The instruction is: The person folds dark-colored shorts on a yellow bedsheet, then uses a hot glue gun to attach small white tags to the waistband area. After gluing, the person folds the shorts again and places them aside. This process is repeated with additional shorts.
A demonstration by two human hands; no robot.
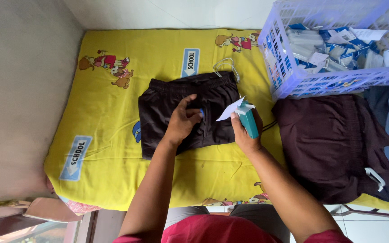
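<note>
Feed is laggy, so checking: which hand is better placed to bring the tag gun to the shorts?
Right. The right hand already holds the teal tag gun with a white tag, beside the dark shorts. The left hand rests on the fabric.

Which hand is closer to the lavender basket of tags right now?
Right. The right hand, gripping a teal tagging gun, sits just below-left of the lavender basket; the left hand rests farther away on the dark shorts.
</note>
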